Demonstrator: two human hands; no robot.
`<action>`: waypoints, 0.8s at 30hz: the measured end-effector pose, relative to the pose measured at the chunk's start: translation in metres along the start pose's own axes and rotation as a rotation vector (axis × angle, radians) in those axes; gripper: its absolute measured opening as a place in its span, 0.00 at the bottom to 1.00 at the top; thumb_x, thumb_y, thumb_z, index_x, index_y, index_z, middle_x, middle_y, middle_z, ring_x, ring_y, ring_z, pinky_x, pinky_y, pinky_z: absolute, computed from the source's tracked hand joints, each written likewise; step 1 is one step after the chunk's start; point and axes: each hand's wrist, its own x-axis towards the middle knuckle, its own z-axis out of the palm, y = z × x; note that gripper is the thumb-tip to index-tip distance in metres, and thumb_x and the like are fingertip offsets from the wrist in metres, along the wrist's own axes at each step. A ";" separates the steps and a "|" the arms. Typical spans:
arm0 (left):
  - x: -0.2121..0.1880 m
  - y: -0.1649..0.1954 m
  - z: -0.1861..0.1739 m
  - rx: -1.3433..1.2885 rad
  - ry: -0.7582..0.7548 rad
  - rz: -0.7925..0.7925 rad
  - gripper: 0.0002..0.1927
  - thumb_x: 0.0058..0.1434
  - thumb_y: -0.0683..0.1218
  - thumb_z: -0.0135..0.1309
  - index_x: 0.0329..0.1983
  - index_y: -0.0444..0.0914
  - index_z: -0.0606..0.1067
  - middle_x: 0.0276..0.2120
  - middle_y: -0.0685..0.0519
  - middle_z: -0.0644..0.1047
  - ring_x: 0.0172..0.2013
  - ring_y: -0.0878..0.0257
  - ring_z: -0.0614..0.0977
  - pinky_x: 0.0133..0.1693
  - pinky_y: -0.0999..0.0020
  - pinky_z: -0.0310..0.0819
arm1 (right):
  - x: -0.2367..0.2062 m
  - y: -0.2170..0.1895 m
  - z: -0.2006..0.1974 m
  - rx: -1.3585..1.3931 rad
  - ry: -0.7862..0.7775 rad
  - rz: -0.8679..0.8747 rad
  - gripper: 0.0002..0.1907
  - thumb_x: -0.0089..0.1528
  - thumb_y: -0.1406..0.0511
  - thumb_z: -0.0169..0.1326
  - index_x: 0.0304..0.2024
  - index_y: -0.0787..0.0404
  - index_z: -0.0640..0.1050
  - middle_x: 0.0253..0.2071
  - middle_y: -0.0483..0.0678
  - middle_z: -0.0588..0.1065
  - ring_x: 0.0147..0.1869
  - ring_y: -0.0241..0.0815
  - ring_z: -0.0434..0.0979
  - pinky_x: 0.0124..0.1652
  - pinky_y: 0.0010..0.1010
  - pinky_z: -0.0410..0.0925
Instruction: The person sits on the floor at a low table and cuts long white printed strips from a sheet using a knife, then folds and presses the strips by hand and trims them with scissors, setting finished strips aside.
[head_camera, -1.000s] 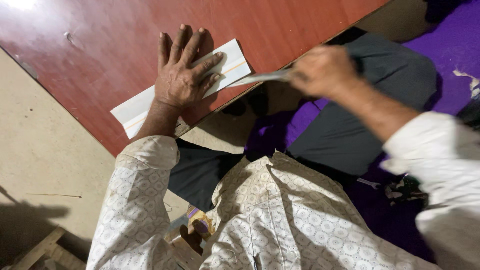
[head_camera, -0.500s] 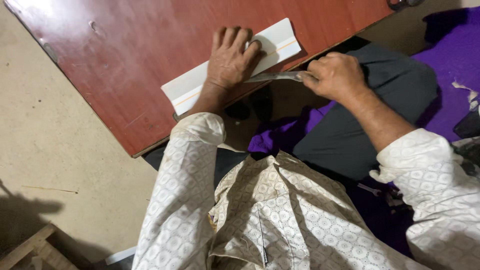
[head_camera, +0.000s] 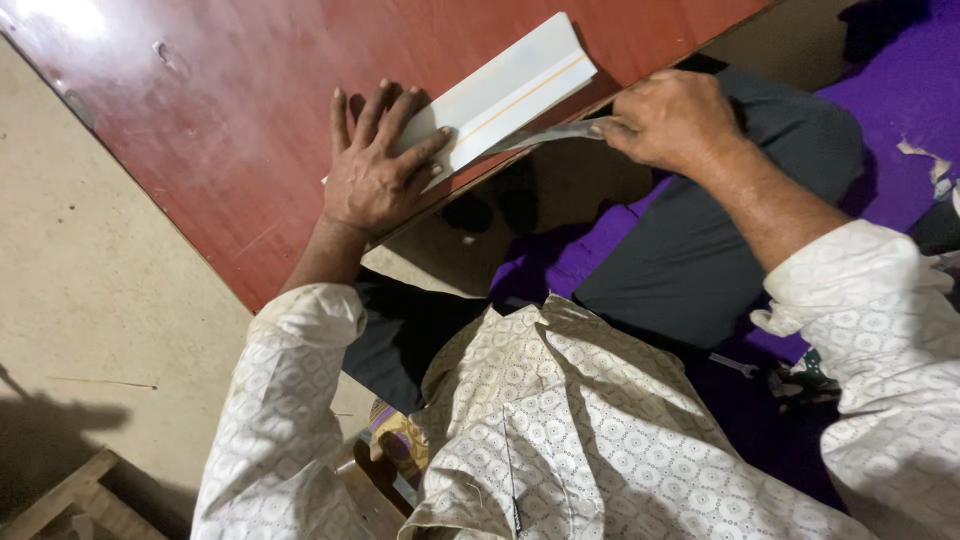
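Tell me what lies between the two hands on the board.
In the head view, the white strip and a thin grey blade span from left hand to right hand.

No packages, labels, signs or screens to be seen around the red-brown board (head_camera: 250, 130), only a small yellowish patterned thing (head_camera: 400, 440) well below the board, by the person's lap, possibly a wrapper, too hidden to tell

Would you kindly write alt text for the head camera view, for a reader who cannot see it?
A person's left hand presses a white strip flat on a reddish-brown board, while the right hand holds a thin metal blade against the strip's edge. Purple cloth lies beneath the seated person.
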 end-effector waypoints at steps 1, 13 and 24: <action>0.003 -0.001 0.001 -0.003 -0.010 0.003 0.22 0.67 0.56 0.57 0.65 0.58 0.77 0.75 0.48 0.62 0.76 0.42 0.56 0.71 0.26 0.33 | -0.001 0.003 -0.001 -0.013 -0.010 -0.003 0.16 0.65 0.52 0.64 0.31 0.54 0.81 0.26 0.43 0.75 0.36 0.44 0.79 0.36 0.41 0.72; 0.018 -0.011 0.013 0.010 -0.046 0.029 0.21 0.70 0.60 0.56 0.66 0.63 0.76 0.77 0.50 0.59 0.76 0.43 0.51 0.70 0.26 0.30 | 0.014 -0.062 0.033 0.132 0.057 -0.046 0.23 0.65 0.49 0.65 0.23 0.54 0.77 0.18 0.43 0.72 0.25 0.42 0.75 0.27 0.37 0.70; 0.057 0.014 0.056 0.042 0.220 0.199 0.16 0.70 0.54 0.59 0.59 0.49 0.81 0.65 0.45 0.69 0.69 0.44 0.65 0.72 0.33 0.44 | -0.004 -0.024 0.004 0.057 0.096 -0.008 0.18 0.63 0.53 0.65 0.27 0.55 0.77 0.24 0.45 0.73 0.32 0.46 0.77 0.32 0.42 0.71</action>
